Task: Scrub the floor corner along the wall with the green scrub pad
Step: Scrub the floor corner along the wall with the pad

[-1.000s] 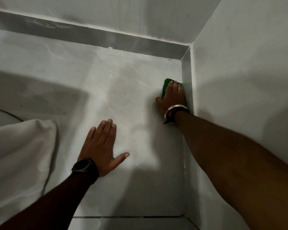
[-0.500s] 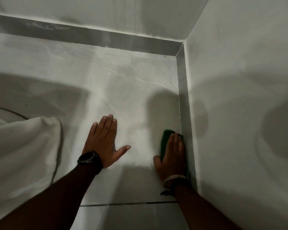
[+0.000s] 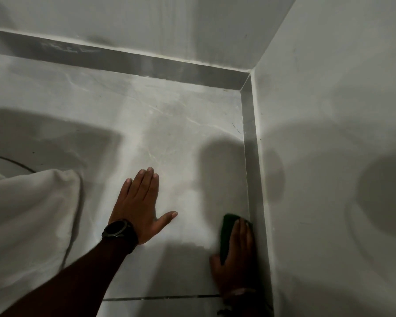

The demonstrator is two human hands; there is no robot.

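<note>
Two hands, right hand (image 3: 234,259) pressing one green scrub pad (image 3: 226,232) seemingly against the skirting (image 3: 249,138), left hand (image 3: 138,207) flat, fingers spread, well left of it

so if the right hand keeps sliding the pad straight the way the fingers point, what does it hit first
Nothing soon: the right hand on the green scrub pad points along the skirting strip. The floor ahead looks bare up to the far corner, where it would meet the back wall's skirting.
</note>
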